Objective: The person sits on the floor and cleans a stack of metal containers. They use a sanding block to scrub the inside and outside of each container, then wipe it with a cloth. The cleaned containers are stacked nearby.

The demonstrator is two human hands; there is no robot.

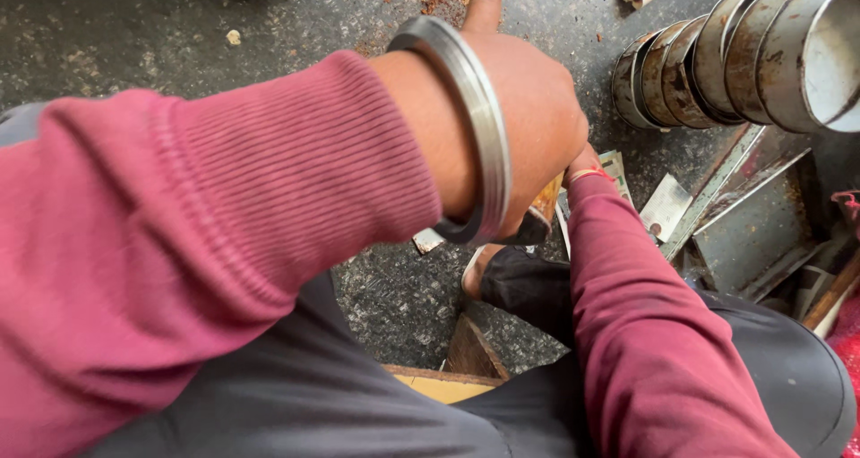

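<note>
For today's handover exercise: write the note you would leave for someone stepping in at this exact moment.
Left hand: raised in front of the camera, index finger extended, steel bangle on the wrist; grip cannot be told.
Right hand: hidden behind the left; only its wrist with a red thread shows.
Rusty metal rings lie in a row at upper right; metal sheet pieces lie below them.
Done and left: the view does not tell.

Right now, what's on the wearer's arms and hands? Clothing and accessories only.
Both arms wear ribbed maroon long sleeves. The left hand is bare, with a thick grey metal bangle on its wrist. The right wrist carries a thin red-and-orange thread band; the right hand itself is hidden behind the left.
</note>
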